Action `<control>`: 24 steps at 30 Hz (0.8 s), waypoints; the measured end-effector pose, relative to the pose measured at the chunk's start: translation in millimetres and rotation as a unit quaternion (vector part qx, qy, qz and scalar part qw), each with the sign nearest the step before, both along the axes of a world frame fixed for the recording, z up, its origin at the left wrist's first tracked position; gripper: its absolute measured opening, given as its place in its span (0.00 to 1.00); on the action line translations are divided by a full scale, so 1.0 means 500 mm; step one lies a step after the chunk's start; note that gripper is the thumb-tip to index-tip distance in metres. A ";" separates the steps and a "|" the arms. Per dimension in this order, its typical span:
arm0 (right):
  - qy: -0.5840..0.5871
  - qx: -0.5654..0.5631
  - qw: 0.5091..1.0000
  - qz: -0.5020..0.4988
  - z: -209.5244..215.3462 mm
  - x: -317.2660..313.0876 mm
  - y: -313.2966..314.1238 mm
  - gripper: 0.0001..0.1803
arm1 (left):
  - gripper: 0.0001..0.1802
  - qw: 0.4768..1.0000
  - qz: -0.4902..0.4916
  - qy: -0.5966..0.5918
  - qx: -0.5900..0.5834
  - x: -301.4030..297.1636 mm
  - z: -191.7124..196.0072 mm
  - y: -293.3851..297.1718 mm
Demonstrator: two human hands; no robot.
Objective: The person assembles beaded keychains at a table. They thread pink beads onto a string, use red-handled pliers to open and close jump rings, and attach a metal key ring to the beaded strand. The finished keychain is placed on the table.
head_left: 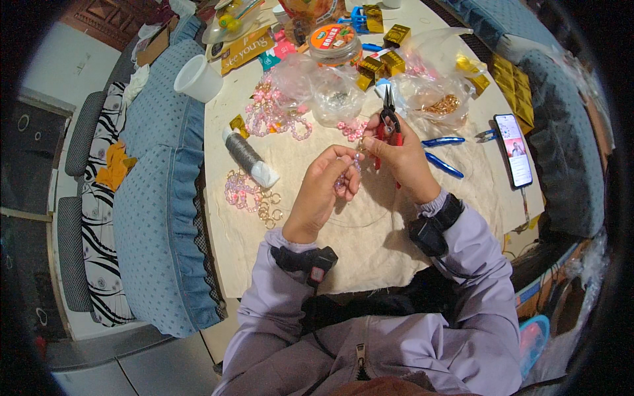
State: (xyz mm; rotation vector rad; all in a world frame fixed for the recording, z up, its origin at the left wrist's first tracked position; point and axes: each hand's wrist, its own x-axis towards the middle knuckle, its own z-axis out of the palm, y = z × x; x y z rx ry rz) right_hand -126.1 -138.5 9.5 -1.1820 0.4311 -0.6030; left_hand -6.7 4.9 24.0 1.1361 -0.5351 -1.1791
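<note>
I judge I'm mid-way through closing a link on a beaded strand (345, 177), held above the cloth-covered counter (370, 231). My left hand (323, 191) pinches the strand of small pink beads; my right hand (403, 162) grips red-handled pliers (389, 125), tips up. Next calls for bringing the plier tips down to the link, steadily. The strand looks short, pale and glossy.

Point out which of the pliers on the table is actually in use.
The red-handled pliers, gripped in the right hand above the cloth. The two blue-handled tools lie untouched on the table to the right of that hand.
</note>
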 end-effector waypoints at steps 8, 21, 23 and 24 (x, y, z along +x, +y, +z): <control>0.000 0.022 1.000 -0.004 -0.005 0.002 -0.003 0.17 | 0.14 0.997 -0.014 0.071 -0.015 0.005 -0.011 0.000; -0.011 0.048 0.999 -0.011 -0.004 0.005 -0.001 0.16 | 0.13 0.997 -0.011 0.070 -0.017 0.006 -0.011 0.000; -0.016 0.045 0.999 -0.013 -0.005 0.007 0.001 0.15 | 0.13 0.997 -0.008 0.072 0.000 0.008 -0.007 -0.001; -0.015 0.045 0.999 -0.009 -0.005 0.008 0.001 0.15 | 0.13 0.997 -0.008 0.081 0.001 0.009 -0.005 0.000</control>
